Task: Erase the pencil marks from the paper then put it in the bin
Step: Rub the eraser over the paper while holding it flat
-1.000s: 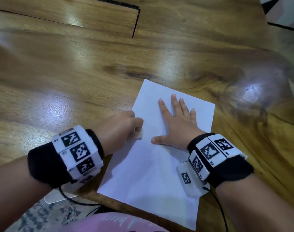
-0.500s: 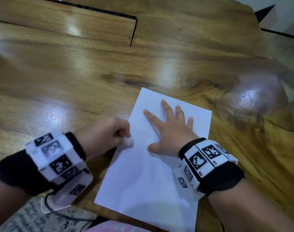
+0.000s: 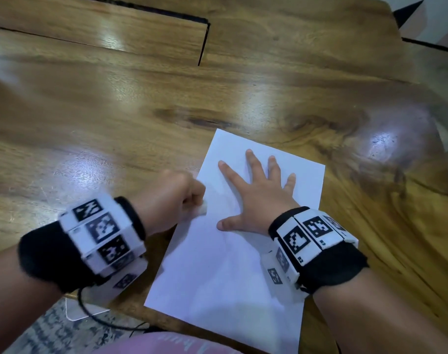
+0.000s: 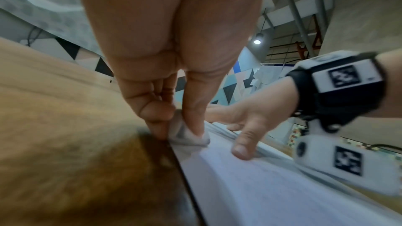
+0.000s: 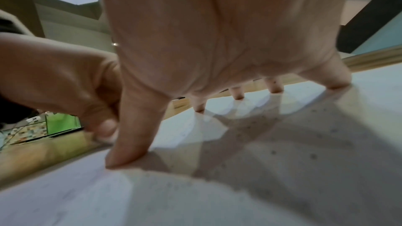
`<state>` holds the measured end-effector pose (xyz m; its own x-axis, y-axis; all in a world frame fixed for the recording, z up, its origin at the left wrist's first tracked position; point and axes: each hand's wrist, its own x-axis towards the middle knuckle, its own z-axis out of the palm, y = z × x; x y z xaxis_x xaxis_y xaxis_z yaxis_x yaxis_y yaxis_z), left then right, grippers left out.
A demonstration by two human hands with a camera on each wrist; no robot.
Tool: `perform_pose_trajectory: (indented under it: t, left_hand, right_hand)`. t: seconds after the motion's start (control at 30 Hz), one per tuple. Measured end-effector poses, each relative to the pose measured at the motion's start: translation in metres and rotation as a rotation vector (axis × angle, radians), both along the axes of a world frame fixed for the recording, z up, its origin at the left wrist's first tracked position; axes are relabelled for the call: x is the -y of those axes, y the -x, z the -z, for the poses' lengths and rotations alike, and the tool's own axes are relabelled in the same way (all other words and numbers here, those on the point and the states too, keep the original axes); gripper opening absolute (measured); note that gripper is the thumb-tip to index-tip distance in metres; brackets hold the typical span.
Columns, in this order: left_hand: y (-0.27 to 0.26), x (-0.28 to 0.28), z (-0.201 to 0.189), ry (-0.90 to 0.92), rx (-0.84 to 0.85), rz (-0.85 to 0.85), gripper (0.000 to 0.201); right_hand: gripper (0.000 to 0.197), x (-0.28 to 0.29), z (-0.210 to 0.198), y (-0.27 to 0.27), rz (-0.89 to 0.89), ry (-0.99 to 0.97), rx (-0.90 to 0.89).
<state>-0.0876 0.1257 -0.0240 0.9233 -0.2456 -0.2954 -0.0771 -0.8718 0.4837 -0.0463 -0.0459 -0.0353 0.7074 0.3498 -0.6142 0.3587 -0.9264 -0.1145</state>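
I see the paper [image 3: 230, 254] lying flat on the wooden table [image 3: 115, 111], its near corner poking past the table edge closest to me. My right hand [image 3: 258, 198] lies on the far half of the paper, fingers straight and spread, palm down, thumb pointing toward the paper's left edge; the right wrist view shows fingertips [image 5: 238, 94] and thumb touching the sheet. My left hand [image 3: 170, 198] sits at the paper's left edge, fingers curled and pinching a small white eraser [image 3: 202, 209]. In the left wrist view the eraser [image 4: 187, 135] is squeezed between thumb and fingers, its bottom pressed right on the paper's left edge. Faint grey pencil marks [image 4: 256, 169] show on the sheet near the right thumb, too blurry to read. No bin in any view. A patterned rug [image 3: 52, 333] shows below the table edge nearest the paper.
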Motion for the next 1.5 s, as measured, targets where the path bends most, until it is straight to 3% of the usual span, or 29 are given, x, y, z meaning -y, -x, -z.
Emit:
perform_pose_trajectory:
  t: [0.1, 0.27, 0.47, 0.6, 0.73, 0.83, 1.03, 1.1, 1.23, 1.37, 1.43, 1.5]
  left_hand:
    - [-0.004, -0.002, -0.004, -0.023, -0.091, 0.008, 0.020]
    - [-0.042, 0.010, -0.004, -0.030, 0.050, -0.129, 0.002]
    - [0.011, -0.001, 0.006, 0.014, 0.023, -0.040, 0.029]
    - [-0.001, 0.000, 0.000, -0.005, -0.001, -0.047, 0.006]
    - [-0.041, 0.016, 0.000, -0.021, 0.049, -0.150, 0.011]
    - [-0.032, 0.020, 0.002, -0.022, 0.058, -0.148, 0.005]
    - [0.024, 0.008, 0.012, 0.001, 0.030, -0.006, 0.045]
    - [0.024, 0.008, 0.007, 0.022, 0.002, -0.033, 0.042]
    - [-0.015, 0.015, -0.003, 0.041, 0.075, -0.137, 0.013]
    - [-0.056, 0.024, 0.002, -0.038, 0.064, -0.139, 0.010]
    - [-0.043, 0.023, 0.003, -0.043, 0.057, -0.094, 0.005]
    - [-0.013, 0.019, 0.001, -0.033, 0.031, 0.024, 0.022]
  right_hand:
    - [0.111, 0.000, 0.000, 0.000, 0.004, 0.000, 0.001]
    - [0.111, -0.001, 0.000, 0.000, 0.004, 0.013, -0.003]
    - [0.111, -0.001, 0.000, 0.000, 0.004, 0.008, -0.014]
    - [0.111, -0.001, -0.001, 0.000, 0.002, 0.004, -0.015]
    - [0.111, -0.001, -0.002, 0.001, 0.009, 0.010, -0.020]
    - [0.111, -0.001, -0.002, 0.000, 0.008, 0.014, -0.025]
    - [0.119, 0.000, -0.001, 0.000, 0.028, -0.005, -0.018]
    - [0.123, 0.000, 0.000, 0.000, 0.037, -0.010, -0.012]
    - [0.124, 0.000, 0.001, 0.000, 0.045, -0.006, -0.015]
    - [0.124, -0.001, 0.000, 0.000, 0.047, 0.001, -0.017]
    - [0.124, -0.002, 0.000, 0.000, 0.048, 0.003, -0.022]
    - [0.124, -0.002, 0.001, -0.001, 0.047, 0.005, -0.027]
